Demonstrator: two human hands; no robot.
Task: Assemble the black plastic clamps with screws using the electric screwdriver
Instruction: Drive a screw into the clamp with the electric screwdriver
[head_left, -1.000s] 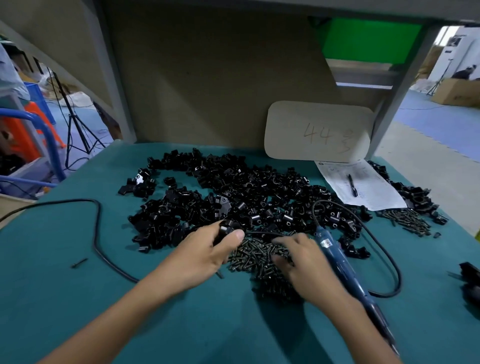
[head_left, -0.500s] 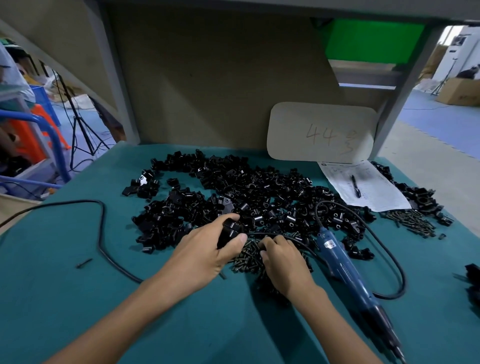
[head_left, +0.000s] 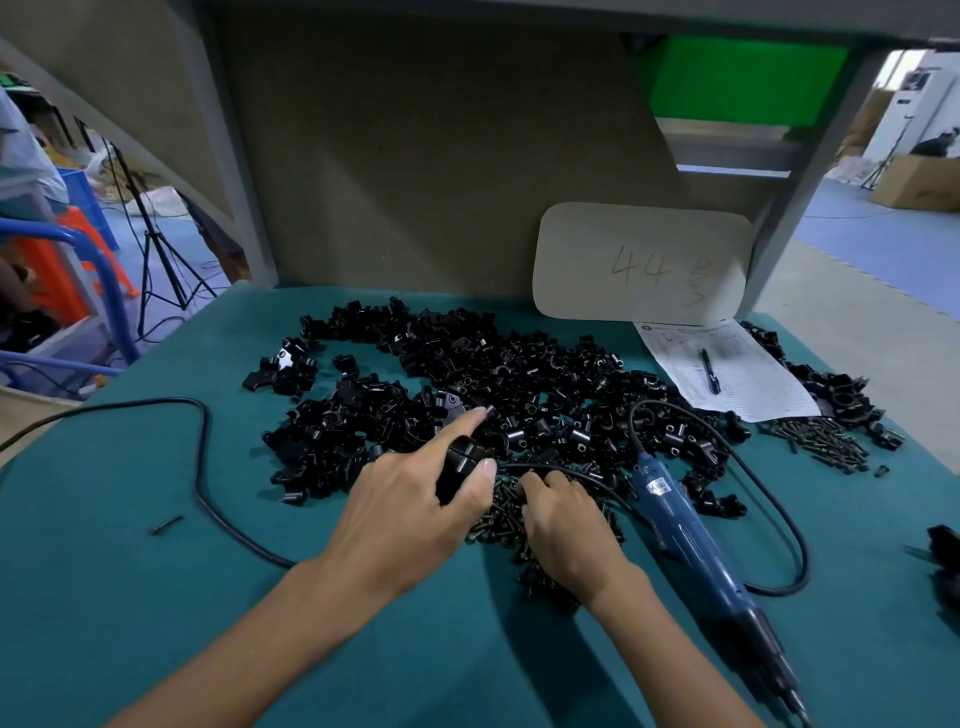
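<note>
The left hand (head_left: 410, 509) grips one black clamp (head_left: 460, 465) between thumb and curled fingers, presumably ready to take a screw. The right hand (head_left: 566, 525) digs curled fingertips into the screw pile (head_left: 501, 512); whether it has pinched one is hidden. The electric screwdriver (head_left: 691, 540) lies just beside it on the worktop (head_left: 104, 597), handy.

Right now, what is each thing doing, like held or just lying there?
left hand, grips one black clamp.
right hand, fingertips down in the screw pile; whether it holds a screw cannot be told.
electric screwdriver, lying on the table, unheld.
clamp heap, loose on the table.
pen, lying on the paper sheet.
</note>
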